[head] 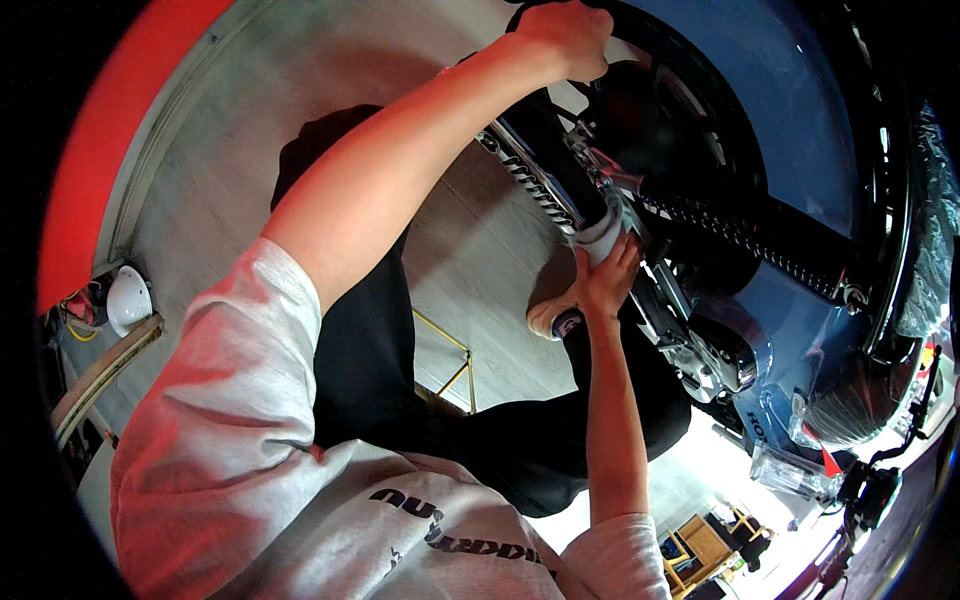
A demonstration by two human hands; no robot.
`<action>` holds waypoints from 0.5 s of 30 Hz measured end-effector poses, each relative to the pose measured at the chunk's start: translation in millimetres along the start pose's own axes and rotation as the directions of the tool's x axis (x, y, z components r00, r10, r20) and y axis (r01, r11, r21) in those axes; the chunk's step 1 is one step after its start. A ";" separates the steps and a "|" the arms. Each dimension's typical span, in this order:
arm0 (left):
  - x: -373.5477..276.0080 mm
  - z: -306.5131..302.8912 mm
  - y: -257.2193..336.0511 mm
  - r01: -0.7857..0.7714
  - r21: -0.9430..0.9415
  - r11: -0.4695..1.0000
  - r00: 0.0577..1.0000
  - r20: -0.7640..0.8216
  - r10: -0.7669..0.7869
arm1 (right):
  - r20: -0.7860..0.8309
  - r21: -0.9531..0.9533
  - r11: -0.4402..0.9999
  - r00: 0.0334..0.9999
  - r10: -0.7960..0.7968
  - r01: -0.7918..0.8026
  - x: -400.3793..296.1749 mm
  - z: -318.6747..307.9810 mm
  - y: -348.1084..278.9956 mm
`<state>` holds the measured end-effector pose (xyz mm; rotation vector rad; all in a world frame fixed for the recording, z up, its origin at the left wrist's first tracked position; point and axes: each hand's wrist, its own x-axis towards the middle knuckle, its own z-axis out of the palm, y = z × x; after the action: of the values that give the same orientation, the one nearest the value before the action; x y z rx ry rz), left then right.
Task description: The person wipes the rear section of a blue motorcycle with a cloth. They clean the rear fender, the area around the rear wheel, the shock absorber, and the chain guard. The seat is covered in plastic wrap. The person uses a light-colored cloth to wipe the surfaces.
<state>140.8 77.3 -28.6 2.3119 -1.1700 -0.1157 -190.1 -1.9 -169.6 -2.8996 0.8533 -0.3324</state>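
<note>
At the top of the head view, my left hand [566, 37] has its fingers curled in beside the black tyre [705, 82] of a motorcycle wheel; whether it grips the tyre is hidden. Below and to the right of it, my right hand [609, 274] is closed around a pale grey cloth [604, 229]. That cloth wraps the lower end of a long dark part beside a chrome coil spring [536, 187]. A second spring shock absorber [750, 236] runs across the blue bodywork [810, 142] to the right.
Yellow metal stool legs [470, 375] stand below me, near my bent legs. A white helmet [129, 300] lies at the left, by a curved wooden edge [105, 367]. Clear plastic wrap [930, 247] covers parts at the right. Wooden furniture [701, 544] stands at lower right.
</note>
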 end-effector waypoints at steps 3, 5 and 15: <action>0.8 7.2 -0.7 -0.040 -0.013 0.999 0.998 -0.053 0.039 | 0.049 -0.032 0.999 0.999 -0.011 0.012 -13.2 -6.7 15.8; 1.3 11.0 0.7 -0.009 -0.021 1.000 0.999 -0.039 0.008 | 0.069 -0.024 1.000 0.998 -0.012 0.014 -13.4 -7.3 17.6; -6.0 -6.0 1.7 0.074 0.012 0.997 0.996 0.045 -0.075 | 0.055 0.100 0.993 0.996 -0.064 0.058 0.1 1.1 -46.4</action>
<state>137.7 83.6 -23.7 2.3737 -1.1089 -0.1911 -165.5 36.9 -163.4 -2.8339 0.7195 -0.2848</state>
